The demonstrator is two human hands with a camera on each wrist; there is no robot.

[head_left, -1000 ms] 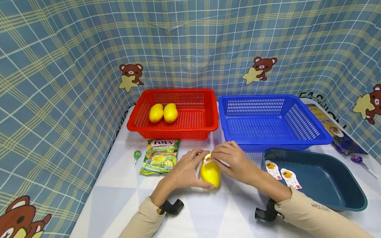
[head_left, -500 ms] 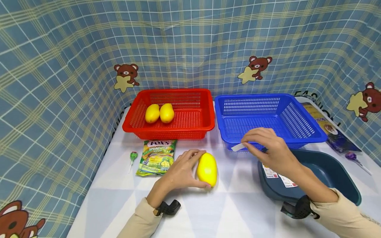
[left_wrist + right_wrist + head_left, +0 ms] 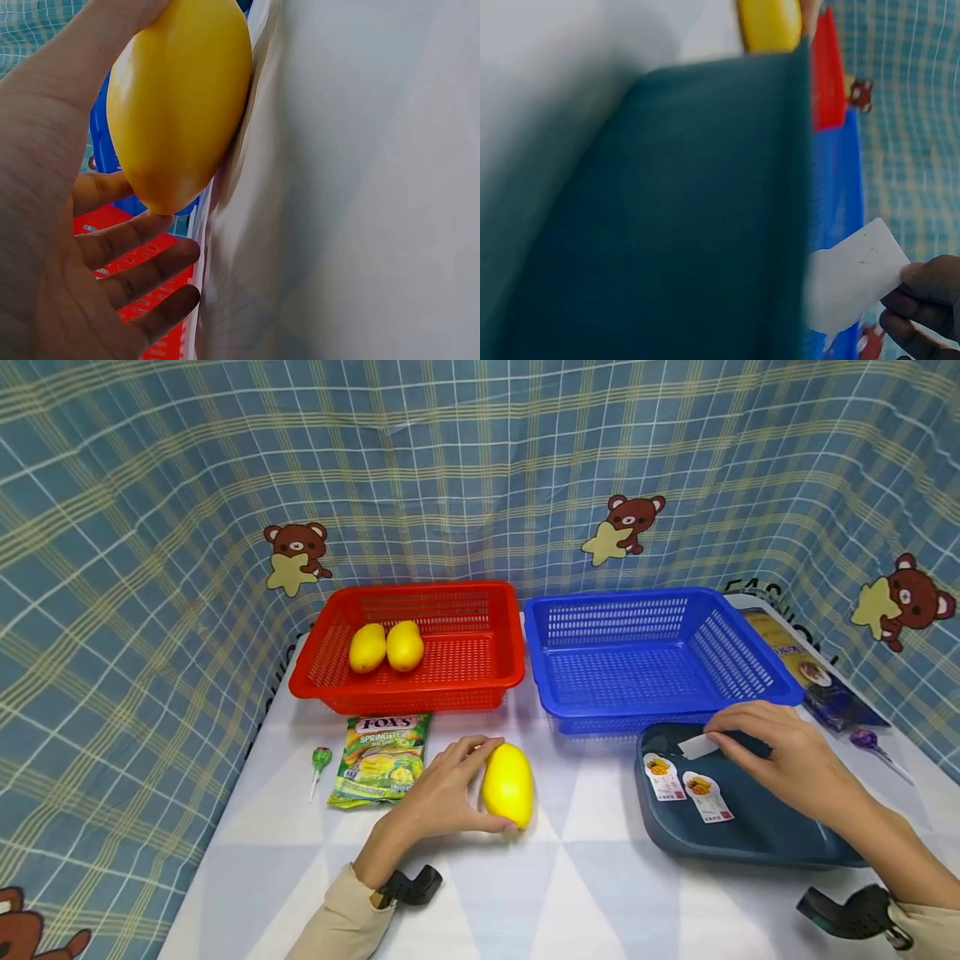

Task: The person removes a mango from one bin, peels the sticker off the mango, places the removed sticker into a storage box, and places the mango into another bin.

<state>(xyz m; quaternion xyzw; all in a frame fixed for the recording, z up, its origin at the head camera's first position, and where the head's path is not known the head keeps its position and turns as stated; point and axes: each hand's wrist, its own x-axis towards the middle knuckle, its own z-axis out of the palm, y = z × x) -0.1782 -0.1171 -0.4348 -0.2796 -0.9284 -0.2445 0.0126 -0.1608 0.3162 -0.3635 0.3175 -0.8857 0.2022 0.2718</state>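
A smooth yellow mango (image 3: 508, 787) lies on the table at the middle front. My left hand (image 3: 438, 797) holds it end to end, thumb at the near end and forefinger at the far end. The left wrist view shows the mango (image 3: 180, 105) up close, the other fingers spread beside it. Over the dark teal basin (image 3: 757, 835), my right hand (image 3: 787, 756) pinches a small white paper label (image 3: 697, 746). In the right wrist view, the blank side of that label (image 3: 859, 274) faces the camera. Two labels with mango pictures (image 3: 707, 797) stick to the basin's left part.
A red basket (image 3: 472, 660) with two mangoes (image 3: 405, 646) stands at the back left. Beside it is a blue basket (image 3: 622, 677). A candy bag (image 3: 381, 760) and a green lollipop (image 3: 321, 760) lie at left, a purple lollipop (image 3: 866, 739) and dark packet (image 3: 832, 697) at right.
My right hand has left the mango and moved right to above the basin, taking the label off with it. The left hand keeps its hold on the mango. The view has shifted slightly right.
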